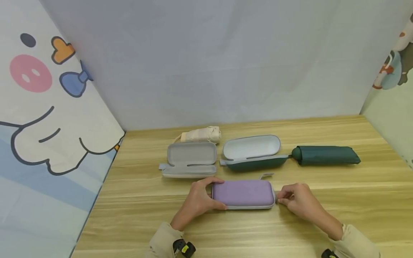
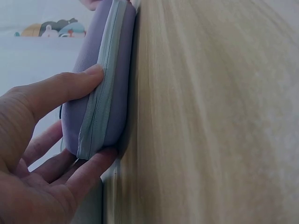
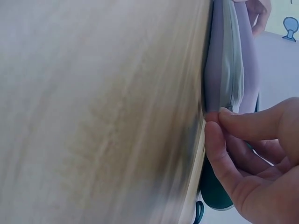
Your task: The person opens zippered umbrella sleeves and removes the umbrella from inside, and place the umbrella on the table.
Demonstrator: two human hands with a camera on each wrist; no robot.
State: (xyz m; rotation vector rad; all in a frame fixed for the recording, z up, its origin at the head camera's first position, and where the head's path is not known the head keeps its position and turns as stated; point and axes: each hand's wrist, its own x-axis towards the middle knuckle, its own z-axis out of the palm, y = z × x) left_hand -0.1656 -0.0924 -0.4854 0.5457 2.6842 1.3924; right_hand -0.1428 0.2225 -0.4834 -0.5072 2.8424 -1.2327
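Note:
A purple zippered case point(image 1: 243, 193), closed, lies lengthwise on the table between my hands. My left hand point(image 1: 197, 200) grips its left end, thumb along the near side and fingers at the far side and end. In the left wrist view that thumb presses beside the pale grey zipper point(image 2: 100, 107). At the case's right end my right hand point(image 1: 300, 200) pinches something small between thumb and index finger. The right wrist view puts this pinch at the end of the zipper band point(image 3: 231, 60); the fingertips cover most of the zipper pull.
Behind the purple case stand an open grey case point(image 1: 191, 154) and an open dark green case point(image 1: 255, 165). A folded beige umbrella point(image 1: 201, 135) lies at the back, a folded dark green umbrella point(image 1: 327, 155) to the right. A grey wall point(image 1: 226, 71) closes the back.

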